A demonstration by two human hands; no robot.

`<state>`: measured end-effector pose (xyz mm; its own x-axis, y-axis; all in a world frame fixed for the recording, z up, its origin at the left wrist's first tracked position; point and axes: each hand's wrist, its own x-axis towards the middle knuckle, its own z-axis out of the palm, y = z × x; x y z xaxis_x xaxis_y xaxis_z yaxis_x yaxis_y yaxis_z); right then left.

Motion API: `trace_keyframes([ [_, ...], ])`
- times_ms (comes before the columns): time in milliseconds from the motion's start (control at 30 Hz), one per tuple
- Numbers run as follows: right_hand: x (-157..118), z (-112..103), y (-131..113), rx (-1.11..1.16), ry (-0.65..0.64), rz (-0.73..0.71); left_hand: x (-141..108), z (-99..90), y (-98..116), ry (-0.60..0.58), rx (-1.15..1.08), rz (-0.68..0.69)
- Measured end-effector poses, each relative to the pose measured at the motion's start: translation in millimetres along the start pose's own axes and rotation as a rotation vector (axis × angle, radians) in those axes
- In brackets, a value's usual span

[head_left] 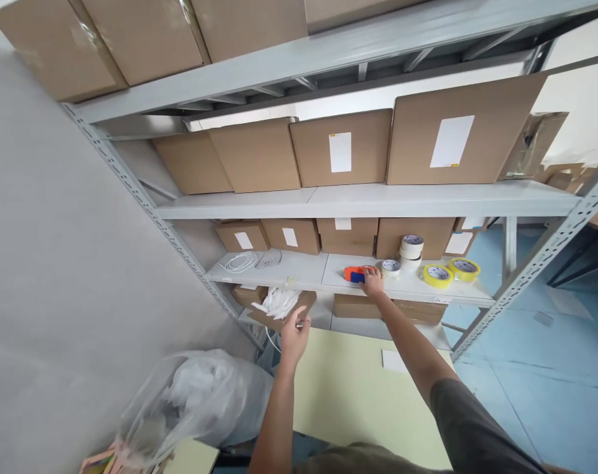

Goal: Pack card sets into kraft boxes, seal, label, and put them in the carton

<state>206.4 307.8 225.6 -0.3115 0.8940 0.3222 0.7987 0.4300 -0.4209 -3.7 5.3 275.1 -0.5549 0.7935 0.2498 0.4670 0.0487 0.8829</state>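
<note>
My right hand [373, 282] reaches to the lower shelf, its fingers closed over a small orange-and-blue object [354, 274] whose kind I cannot make out. Just right of that hand lies a white tape roll [390, 268], beside a stack of white tape rolls [411, 247]. Two yellow tape rolls, a nearer one [438, 276] and a farther one [463, 268], sit farther right. My left hand [295, 334] is raised with fingers apart and holds nothing. It appears near a cardboard box with crumpled white plastic [278, 301] on the bottom shelf.
A grey metal rack [368, 201] carries cardboard boxes [341, 148] on several levels. A coiled white cable [240, 262] lies on the lower shelf. Before me is a pale yellow tabletop [348, 388] with a white card [394, 361]. A clear plastic bag [205, 395] stands by the wall at left.
</note>
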Motion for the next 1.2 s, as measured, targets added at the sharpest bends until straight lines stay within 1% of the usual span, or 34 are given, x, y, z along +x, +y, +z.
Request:
trace_keyframes([
  [100,-17.0,-7.2,-9.0,0.157,0.102,-0.063,-6.0,0.7,-6.2,0.009,0.011,-0.004],
  [200,-48.9,-9.5,-23.4,0.354,0.119,-0.152,-16.4,5.7,-9.5,0.024,0.052,-0.032],
  [267,-77.9,-4.0,-33.8,0.455,0.096,-0.187,-27.7,9.6,-9.8,0.022,0.077,-0.06],
  [367,-125.1,13.6,-49.6,0.57,0.019,-0.213,-49.7,12.3,-11.6,-0.026,0.122,-0.077],
  [467,-166.6,36.2,-64.3,0.659,-0.083,-0.23,-72.7,6.7,-20.3,-0.072,0.187,-0.087],
  [600,-208.1,62.9,-77.7,0.705,-0.218,-0.193,-99.5,-14.5,-42.1,-0.035,0.268,-0.167],
  [700,-229.9,75.1,-81.9,0.709,-0.306,-0.179,-115.1,-34.3,-57.9,0.02,0.294,-0.208],
  [800,-243.2,81.8,-85.5,0.695,-0.357,-0.173,-125.5,-52.3,-69.8,0.069,0.31,-0.204],
  [933,-248.7,88.3,-99.6,0.682,-0.361,-0.187,-132.0,-71.4,-84.1,0.117,0.305,-0.209],
  [1033,-248.2,93.4,-121.5,0.669,-0.366,-0.227,-134.2,-85.7,-98.0,0.138,0.28,-0.21],
  [1100,-249.0,97.8,-141.8,0.653,-0.383,-0.255,-135.5,-98.8,-109.5,0.147,0.26,-0.208],
  [1200,-256.1,108.0,-180.9,0.634,-0.398,-0.295,-137.5,-129.4,-130.2,0.183,0.23,-0.199],
])
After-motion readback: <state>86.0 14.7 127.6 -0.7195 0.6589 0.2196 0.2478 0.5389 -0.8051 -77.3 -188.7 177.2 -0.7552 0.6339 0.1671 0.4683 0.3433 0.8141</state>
